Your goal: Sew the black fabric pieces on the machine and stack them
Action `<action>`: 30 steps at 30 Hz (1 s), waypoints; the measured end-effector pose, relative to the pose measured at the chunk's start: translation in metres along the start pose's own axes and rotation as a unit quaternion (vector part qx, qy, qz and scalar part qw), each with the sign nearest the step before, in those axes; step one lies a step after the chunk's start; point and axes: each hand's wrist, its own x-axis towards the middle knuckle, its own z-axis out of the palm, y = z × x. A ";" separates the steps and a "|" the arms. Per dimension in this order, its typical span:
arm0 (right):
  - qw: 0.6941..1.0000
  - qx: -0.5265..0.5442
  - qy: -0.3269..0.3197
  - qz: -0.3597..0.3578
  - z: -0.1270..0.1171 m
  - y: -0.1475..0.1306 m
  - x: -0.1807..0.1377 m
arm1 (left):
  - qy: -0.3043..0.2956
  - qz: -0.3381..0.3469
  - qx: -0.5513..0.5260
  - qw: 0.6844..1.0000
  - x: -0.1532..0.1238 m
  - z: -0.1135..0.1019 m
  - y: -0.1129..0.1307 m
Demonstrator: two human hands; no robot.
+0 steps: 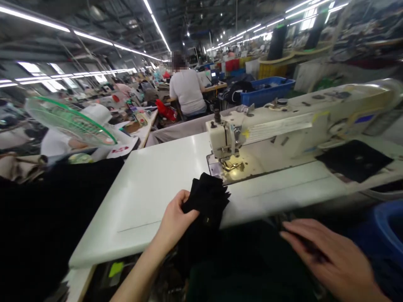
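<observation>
My left hand (176,216) grips a stack of black fabric pieces (208,195) over the front edge of the white sewing table (157,180). The layers fan out at the top, and a small pale mark shows low on the front piece. Just beyond the stack stands a sewing machine (223,140), its lamp lighting the needle area. Lower right, my right hand (333,256) is closed below the table edge, thumb and fingers close together. Something dark is at its fingertips, too blurred and shaded to name.
Black cloth (44,218) is heaped left of the table. A dark fabric piece (355,159) lies at the table's right end. A blue tub (390,222) stands lower right, a green-rimmed fan (72,119) at left. Ahead, a person in white (188,90) sits facing away.
</observation>
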 end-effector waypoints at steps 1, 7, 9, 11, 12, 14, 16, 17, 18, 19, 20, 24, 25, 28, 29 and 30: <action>1.000 -0.003 -0.018 -0.025 0.009 -0.004 0.007 | -0.007 -0.003 -0.005 1.000 -0.005 0.011 0.005; 0.995 0.001 -0.076 -0.065 0.045 -0.018 0.032 | -0.054 -0.011 -0.033 0.998 -0.013 0.049 0.010; 0.995 -0.007 -0.082 -0.056 0.047 -0.017 0.032 | -0.068 -0.010 -0.024 0.997 -0.016 0.053 0.012; 0.996 -0.003 -0.079 -0.048 0.048 -0.015 0.029 | -0.072 -0.007 -0.012 0.997 -0.020 0.056 0.014; 0.996 0.002 -0.072 -0.043 0.049 -0.014 0.028 | -0.070 -0.005 -0.007 0.998 -0.022 0.057 0.015; 0.999 0.003 -0.038 -0.034 0.051 -0.013 0.024 | -0.057 -0.001 0.003 0.998 -0.024 0.060 0.017; 0.999 -0.018 0.005 -0.033 0.053 -0.013 0.022 | -0.044 0.001 0.005 0.999 -0.026 0.063 0.018; 0.999 -0.031 0.022 -0.036 0.053 -0.014 0.021 | -0.040 0.001 0.004 0.999 -0.026 0.064 0.018; 0.998 -0.043 0.031 -0.041 0.053 -0.014 0.020 | -0.038 0.000 0.003 0.999 -0.026 0.065 0.018; 0.997 -0.047 0.035 -0.046 0.053 -0.015 0.021 | -0.036 0.001 0.003 0.999 -0.026 0.066 0.018; 0.997 -0.042 0.031 -0.049 0.053 -0.015 0.021 | -0.034 0.002 0.006 0.999 -0.026 0.066 0.018; 0.998 0.015 -0.006 -0.056 0.053 -0.014 0.024 | -0.022 0.006 0.031 0.999 -0.028 0.065 0.018; 0.998 0.025 -0.015 -0.061 0.053 -0.013 0.025 | -0.022 0.006 0.035 0.999 -0.028 0.064 0.018; 0.996 0.024 -0.019 -0.080 0.056 -0.012 0.023 | -0.017 0.008 0.039 0.999 -0.029 0.064 0.018; 0.996 0.023 -0.016 -0.082 0.057 -0.012 0.021 | -0.015 0.008 0.039 0.999 -0.029 0.063 0.017; 0.996 0.029 -0.012 -0.078 0.058 -0.012 0.020 | -0.014 0.008 0.038 0.999 -0.029 0.063 0.017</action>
